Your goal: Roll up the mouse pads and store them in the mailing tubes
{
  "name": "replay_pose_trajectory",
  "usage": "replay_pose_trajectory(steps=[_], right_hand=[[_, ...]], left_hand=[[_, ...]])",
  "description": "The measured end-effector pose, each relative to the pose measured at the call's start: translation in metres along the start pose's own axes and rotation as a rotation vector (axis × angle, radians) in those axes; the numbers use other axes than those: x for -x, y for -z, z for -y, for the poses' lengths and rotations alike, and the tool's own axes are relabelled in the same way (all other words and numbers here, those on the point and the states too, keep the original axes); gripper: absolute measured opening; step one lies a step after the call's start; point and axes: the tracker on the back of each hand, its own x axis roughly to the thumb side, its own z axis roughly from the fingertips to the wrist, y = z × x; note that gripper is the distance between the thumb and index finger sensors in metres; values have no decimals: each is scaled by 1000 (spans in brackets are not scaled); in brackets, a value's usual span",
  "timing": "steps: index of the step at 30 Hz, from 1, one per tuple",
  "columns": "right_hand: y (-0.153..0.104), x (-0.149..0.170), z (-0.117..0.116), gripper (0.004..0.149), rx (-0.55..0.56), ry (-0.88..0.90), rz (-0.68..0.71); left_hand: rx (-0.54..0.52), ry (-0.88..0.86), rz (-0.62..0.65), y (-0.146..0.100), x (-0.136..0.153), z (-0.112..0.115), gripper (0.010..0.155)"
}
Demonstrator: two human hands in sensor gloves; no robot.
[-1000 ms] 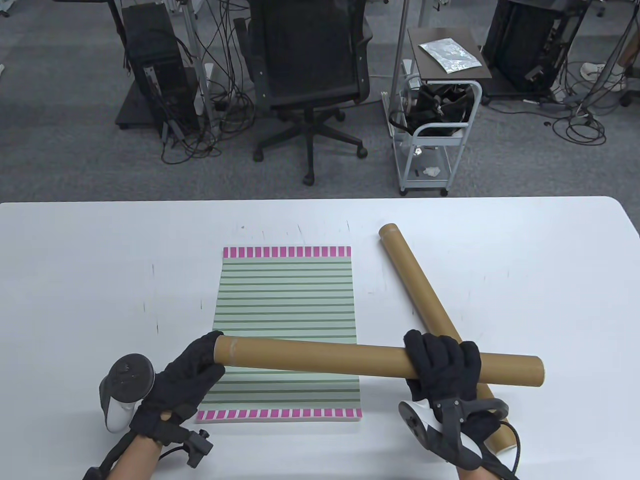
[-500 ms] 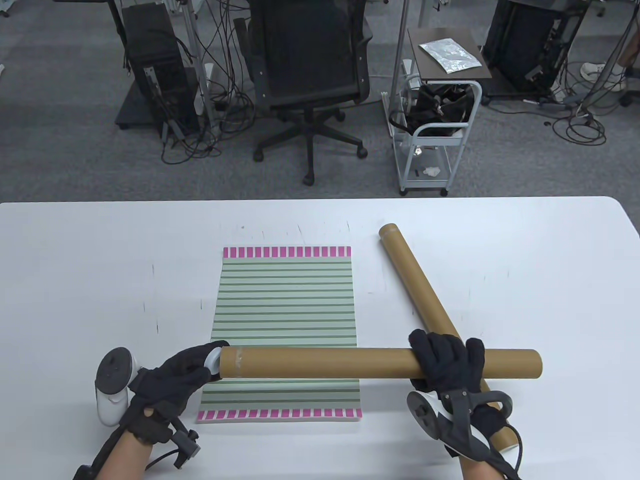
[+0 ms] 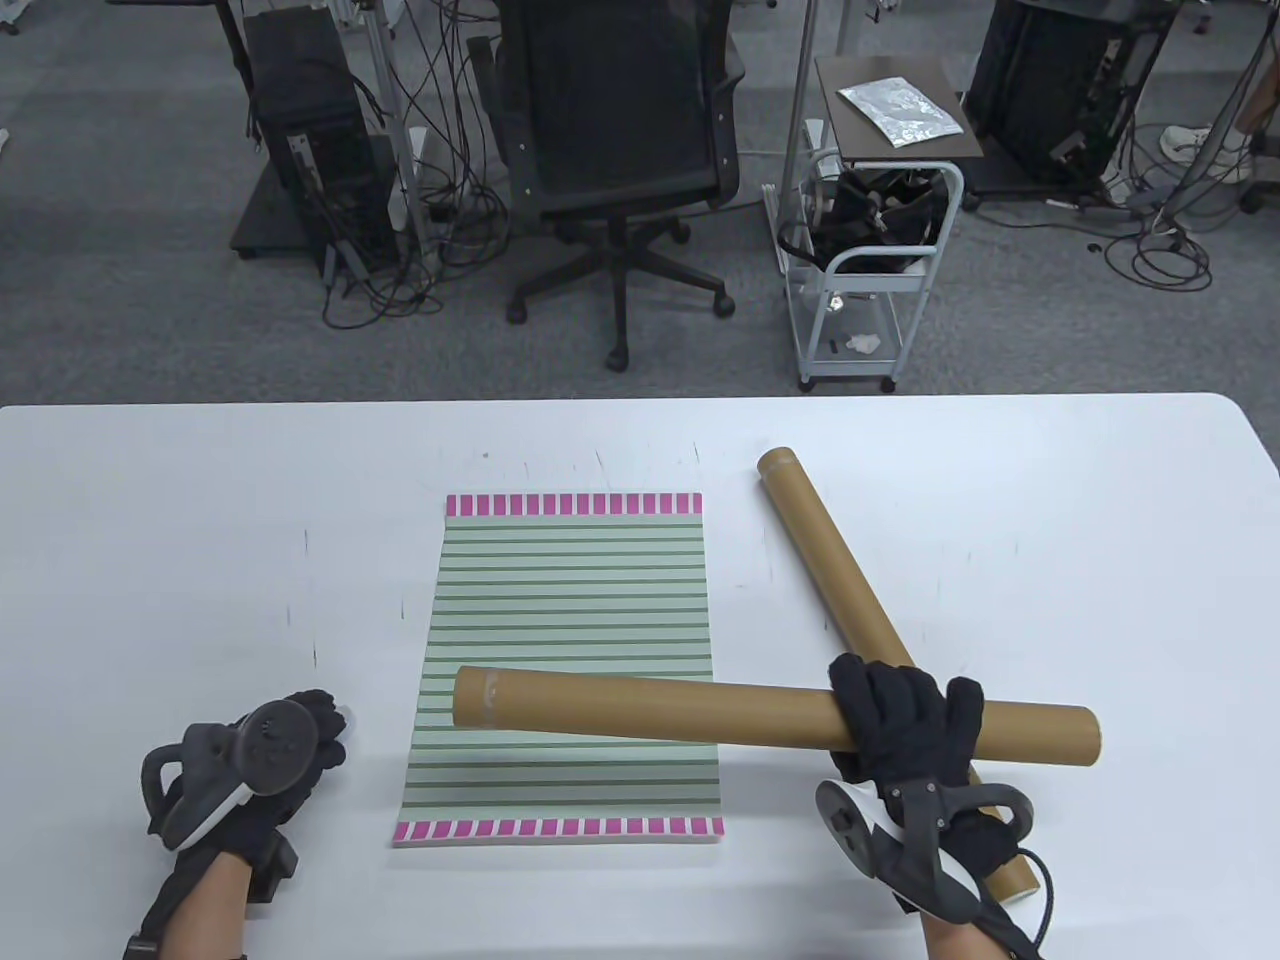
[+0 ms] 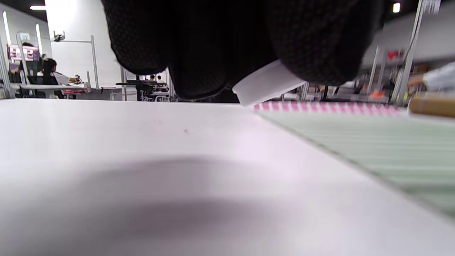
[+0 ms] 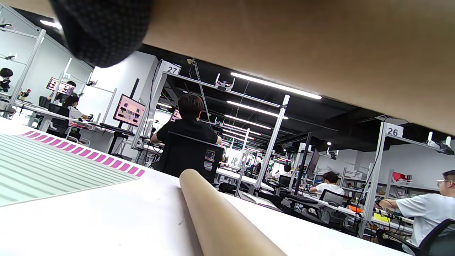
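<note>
My right hand (image 3: 900, 715) grips a brown mailing tube (image 3: 650, 705) near its right end and holds it level, just above the near part of the mouse pad. The tube's left end is open. The pad (image 3: 570, 620) lies flat, green-striped with pink end bands. My left hand (image 3: 325, 720) rests low at the pad's left and holds the white end cap (image 4: 266, 83) in its fingers. In the right wrist view the held tube (image 5: 302, 46) fills the top, with one gloved finger (image 5: 103, 32) around it.
A second brown tube (image 3: 835, 580) lies slantwise on the white table (image 3: 150, 520) right of the pad, its near end under my right wrist; it also shows in the right wrist view (image 5: 220, 220). An office chair (image 3: 620, 130) and a cart (image 3: 870, 250) stand beyond the table.
My left hand has pulled the white cap off the tube's left end and carried it left and down to the table. The tube stays in my right hand, now slightly tilted.
</note>
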Motion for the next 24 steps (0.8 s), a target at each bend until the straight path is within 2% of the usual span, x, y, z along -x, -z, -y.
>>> replay_pose_trajectory(steps=[7,16,21,24], right_hand=[[0,1,2,78,-3,-38,9],[0,1,2,78,-5,-49,13],[0,1,3,78,-6,-58,19],[0,1,3,78,-9,-55,20]], left_hand=[[162,114,6,6,-10,17,36],[212,74,-23,6,-4,18,40],[203,92,-19,6,-2,18,39],[187,57,-10,3,-2,11,48]])
